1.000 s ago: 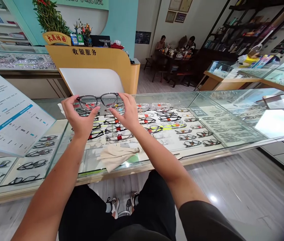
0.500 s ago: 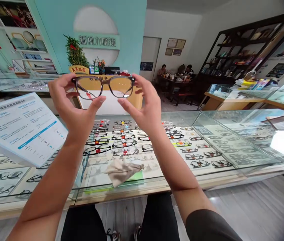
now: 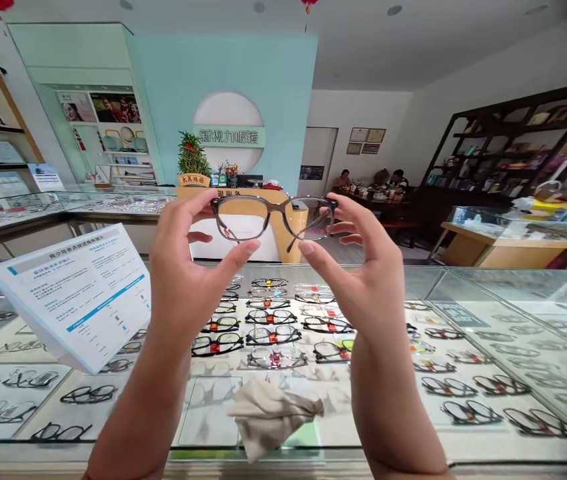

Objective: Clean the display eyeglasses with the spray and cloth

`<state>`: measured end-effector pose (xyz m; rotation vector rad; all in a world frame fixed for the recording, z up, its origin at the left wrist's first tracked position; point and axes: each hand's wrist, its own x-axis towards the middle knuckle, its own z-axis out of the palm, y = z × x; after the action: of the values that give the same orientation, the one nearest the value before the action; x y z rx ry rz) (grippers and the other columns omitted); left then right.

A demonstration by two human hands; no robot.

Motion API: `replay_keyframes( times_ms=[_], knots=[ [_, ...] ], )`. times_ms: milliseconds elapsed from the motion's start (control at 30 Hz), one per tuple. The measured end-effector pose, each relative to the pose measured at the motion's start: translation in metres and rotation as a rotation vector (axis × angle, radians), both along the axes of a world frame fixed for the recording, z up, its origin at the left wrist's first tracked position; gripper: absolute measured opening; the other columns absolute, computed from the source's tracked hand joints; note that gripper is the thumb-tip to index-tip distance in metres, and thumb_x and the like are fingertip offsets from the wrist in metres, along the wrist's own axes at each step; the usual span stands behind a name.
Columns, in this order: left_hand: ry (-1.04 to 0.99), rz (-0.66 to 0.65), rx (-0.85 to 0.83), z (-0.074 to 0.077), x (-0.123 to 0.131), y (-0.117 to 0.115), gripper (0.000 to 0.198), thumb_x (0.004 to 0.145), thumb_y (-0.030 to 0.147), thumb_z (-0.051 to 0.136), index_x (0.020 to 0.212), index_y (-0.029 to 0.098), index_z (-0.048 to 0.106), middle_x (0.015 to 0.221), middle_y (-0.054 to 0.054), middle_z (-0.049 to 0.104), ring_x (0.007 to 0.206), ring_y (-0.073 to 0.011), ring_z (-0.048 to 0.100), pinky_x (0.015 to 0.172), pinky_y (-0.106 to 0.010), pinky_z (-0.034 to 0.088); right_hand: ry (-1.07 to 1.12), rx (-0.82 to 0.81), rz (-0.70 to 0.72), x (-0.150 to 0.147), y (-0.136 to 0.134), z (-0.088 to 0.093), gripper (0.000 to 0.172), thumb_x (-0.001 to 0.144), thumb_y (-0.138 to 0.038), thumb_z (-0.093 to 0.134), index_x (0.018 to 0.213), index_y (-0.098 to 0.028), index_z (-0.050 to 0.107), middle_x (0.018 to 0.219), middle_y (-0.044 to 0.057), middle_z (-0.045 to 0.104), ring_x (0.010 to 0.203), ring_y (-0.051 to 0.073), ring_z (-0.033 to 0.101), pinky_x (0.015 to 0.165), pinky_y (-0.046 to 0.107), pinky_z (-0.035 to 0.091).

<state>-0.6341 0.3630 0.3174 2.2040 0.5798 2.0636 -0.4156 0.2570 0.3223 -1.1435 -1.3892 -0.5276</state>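
Note:
A pair of eyeglasses (image 3: 277,207) with a dark grey, see-through frame is held up at arm's length above the counter. My left hand (image 3: 183,267) grips its left end near the hinge, thumb below and fingers behind. The right end is in my right hand (image 3: 368,273), fingers curled at the hinge and thumb under the lens. Through the right lens a folded-in temple arm shows in part. Below the hands, a crumpled beige cloth (image 3: 271,417) lies on the glass top.
The glass display counter (image 3: 208,460) holds rows of eyeglasses (image 3: 271,335). A printed sign (image 3: 88,293) stands on its left side. Farther back are a wooden reception desk (image 3: 293,223), a plant (image 3: 193,157), a dark shelf (image 3: 513,143) and two people seated at a table.
The view has tilted upward, showing more ceiling. Both hands and the eyeglasses now appear farther right and lower in the picture, with the eyeglasses turned slightly. The cloth stays on the counter.

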Motion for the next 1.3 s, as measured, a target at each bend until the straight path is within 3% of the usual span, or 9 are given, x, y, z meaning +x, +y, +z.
replay_keyframes(
  times_ms=[267,500,700,1067,1300],
  knots=[
    [0.013,0.027,-0.043,0.000,0.004,0.002,0.064,0.089,0.044,0.094,0.148,0.039,0.068,0.142,-0.008,0.074,0.131,-0.0359,0.076,0.094,-0.054,0.074,-0.057,-0.049,-0.067,0.005,-0.002,0.000,0.065,0.101,-0.048,0.079,0.162,-0.041,0.060,0.146,0.009,0.075,0.117,0.032,0.077,0.095,0.054,0.066],
    [0.010,0.086,-0.021,0.003,0.009,-0.003,0.064,0.086,0.042,0.098,0.143,0.043,0.069,0.139,-0.005,0.076,0.129,-0.0370,0.076,0.097,-0.062,0.073,-0.040,-0.080,-0.077,0.005,0.003,-0.003,0.063,0.102,-0.048,0.077,0.162,-0.036,0.059,0.149,0.013,0.074,0.125,0.036,0.076,0.090,0.052,0.068],
    [0.034,0.122,-0.032,0.002,0.013,-0.004,0.063,0.088,0.037,0.096,0.144,0.037,0.067,0.141,-0.008,0.075,0.131,-0.0372,0.077,0.098,-0.057,0.073,-0.070,-0.071,-0.064,0.008,0.005,-0.004,0.062,0.102,-0.046,0.077,0.162,-0.036,0.061,0.147,0.014,0.076,0.123,0.037,0.078,0.089,0.054,0.069],
    [0.030,0.110,-0.017,0.000,0.017,-0.003,0.063,0.086,0.049,0.098,0.139,0.035,0.068,0.138,-0.005,0.076,0.129,-0.0356,0.077,0.100,-0.053,0.072,-0.075,-0.074,-0.099,0.008,-0.001,-0.003,0.062,0.101,-0.042,0.078,0.161,-0.034,0.062,0.149,0.014,0.075,0.131,0.039,0.076,0.095,0.057,0.069],
    [0.024,0.112,-0.020,-0.001,0.019,-0.006,0.062,0.086,0.045,0.099,0.140,0.037,0.069,0.139,-0.004,0.075,0.130,-0.0355,0.077,0.102,-0.054,0.071,-0.068,-0.110,-0.124,0.006,-0.001,-0.003,0.059,0.102,-0.043,0.077,0.158,-0.033,0.062,0.147,0.014,0.076,0.115,0.036,0.081,0.091,0.055,0.069]
  ],
)
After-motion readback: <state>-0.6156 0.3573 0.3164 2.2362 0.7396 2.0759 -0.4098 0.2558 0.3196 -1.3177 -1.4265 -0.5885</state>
